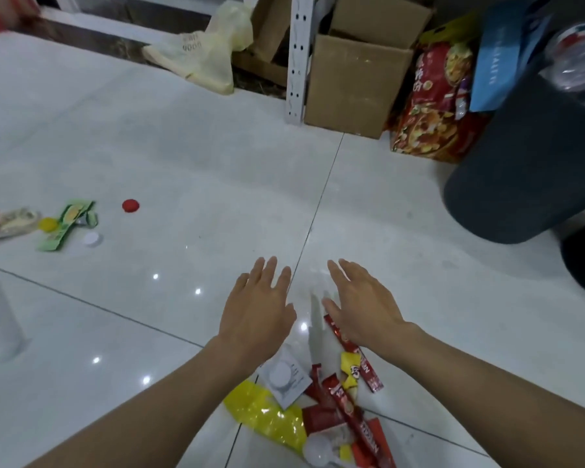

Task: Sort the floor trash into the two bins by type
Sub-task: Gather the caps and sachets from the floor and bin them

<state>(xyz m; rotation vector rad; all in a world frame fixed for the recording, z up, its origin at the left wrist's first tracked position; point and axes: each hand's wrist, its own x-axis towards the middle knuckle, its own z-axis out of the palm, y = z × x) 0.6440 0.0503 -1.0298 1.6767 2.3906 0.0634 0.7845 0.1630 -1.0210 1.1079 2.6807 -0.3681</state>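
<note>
Left hand (pixel 257 315) and right hand (pixel 362 309) hover flat, fingers straight, holding nothing; pile of wrappers (pixel 335 396) lies under the wrists, at 6 o'clock; green wrapper (pixel 66 224) and red cap (pixel 130 205) at 9 o'clock, well apart; dark bin (pixel 520 163) at 2 o'clock; cardboard box (pixel 355 79) at 12.

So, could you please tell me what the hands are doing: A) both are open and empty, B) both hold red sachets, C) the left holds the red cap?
A: the left hand and right hand show spread fingers, holding nothing.
</note>
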